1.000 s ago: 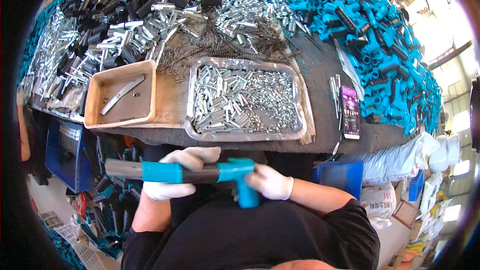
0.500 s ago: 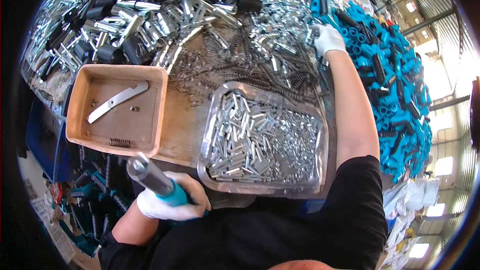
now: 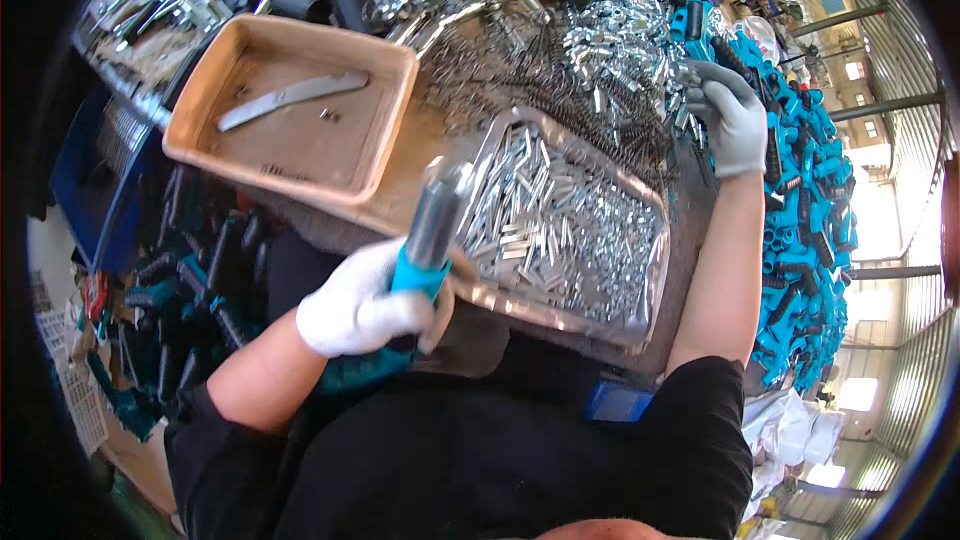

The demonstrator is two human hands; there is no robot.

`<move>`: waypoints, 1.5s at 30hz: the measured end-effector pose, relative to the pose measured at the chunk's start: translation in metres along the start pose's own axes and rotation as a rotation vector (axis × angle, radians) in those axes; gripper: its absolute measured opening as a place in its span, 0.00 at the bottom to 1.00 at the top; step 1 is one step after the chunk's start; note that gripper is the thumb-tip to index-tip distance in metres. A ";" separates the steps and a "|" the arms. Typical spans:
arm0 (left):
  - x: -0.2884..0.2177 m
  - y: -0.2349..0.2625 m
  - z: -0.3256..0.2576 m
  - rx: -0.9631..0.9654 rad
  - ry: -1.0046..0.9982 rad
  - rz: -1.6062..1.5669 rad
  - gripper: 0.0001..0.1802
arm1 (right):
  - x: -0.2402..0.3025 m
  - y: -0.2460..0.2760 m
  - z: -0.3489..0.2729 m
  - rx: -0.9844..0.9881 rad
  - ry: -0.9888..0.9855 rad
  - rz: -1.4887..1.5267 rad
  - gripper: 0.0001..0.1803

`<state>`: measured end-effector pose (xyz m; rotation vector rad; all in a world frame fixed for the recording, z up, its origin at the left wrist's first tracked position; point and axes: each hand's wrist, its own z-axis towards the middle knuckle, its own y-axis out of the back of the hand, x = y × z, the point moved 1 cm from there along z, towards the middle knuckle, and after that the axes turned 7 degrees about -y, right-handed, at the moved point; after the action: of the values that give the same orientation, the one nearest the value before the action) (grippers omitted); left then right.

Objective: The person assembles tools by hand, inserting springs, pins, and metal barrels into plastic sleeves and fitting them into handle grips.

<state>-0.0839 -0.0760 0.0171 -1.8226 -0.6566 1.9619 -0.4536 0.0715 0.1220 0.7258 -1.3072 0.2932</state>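
My left hand (image 3: 355, 305), in a white glove, is wrapped round the teal body of a tool-like part with a shiny metal barrel (image 3: 432, 228). Its barrel points up and away from me, slightly blurred, at the near left corner of a metal tray (image 3: 545, 317) of small pins and fittings. Out at the right, my gloved right hand (image 3: 735, 125) is beside the heap of small silver metal parts (image 3: 625, 50). Its fingers are curled, with greyed fingertips; what they hold, if anything, cannot be made out.
A tan plastic bin (image 3: 398, 130) at the left holds a flat metal bar (image 3: 295, 98), a spring and small bits. Dark coil springs (image 3: 590, 115) lie behind the tray. Teal housings (image 3: 800, 200) are heaped at the right; dark teal tools (image 3: 190, 285) lie lower left.
My left hand has moved right and up with the teal part, whose barrel has swung more upright. My right hand has drawn back slightly and its fingers have curled. The view has shifted.
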 end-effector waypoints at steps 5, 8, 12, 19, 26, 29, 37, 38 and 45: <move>0.011 -0.034 -0.016 -0.003 -0.059 0.203 0.31 | 0.076 -0.070 -0.155 0.284 0.229 -0.083 0.11; 0.015 -0.059 -0.039 0.093 0.020 0.384 0.24 | 0.093 -0.076 -0.212 0.459 0.492 -0.447 0.17; 0.029 -0.082 -0.062 0.264 -0.212 0.736 0.22 | 0.097 -0.073 -0.268 0.550 0.453 -0.498 0.17; 0.035 -0.122 -0.084 0.428 0.055 0.626 0.23 | 0.098 -0.043 -0.339 0.476 0.484 -0.433 0.23; 0.032 -0.144 -0.091 0.513 0.040 0.752 0.24 | 0.097 -0.024 -0.386 0.424 0.516 -0.487 0.23; 0.035 -0.146 -0.092 0.527 0.169 0.604 0.20 | 0.091 -0.020 -0.394 0.504 0.633 -0.538 0.20; 0.034 -0.151 -0.098 0.620 0.339 0.693 0.23 | 0.071 -0.024 -0.408 0.495 0.557 -0.415 0.19; 0.033 -0.155 -0.099 0.632 0.338 0.702 0.23 | 0.071 -0.025 -0.410 0.480 0.560 -0.419 0.19; 0.032 -0.158 -0.093 0.517 -0.061 1.105 0.19 | 0.054 -0.030 -0.406 0.380 0.387 -0.344 0.14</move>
<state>0.0006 0.0792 0.0769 -1.9104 1.0071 2.4316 -0.1092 0.2955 0.1299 1.1360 -0.7489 0.3847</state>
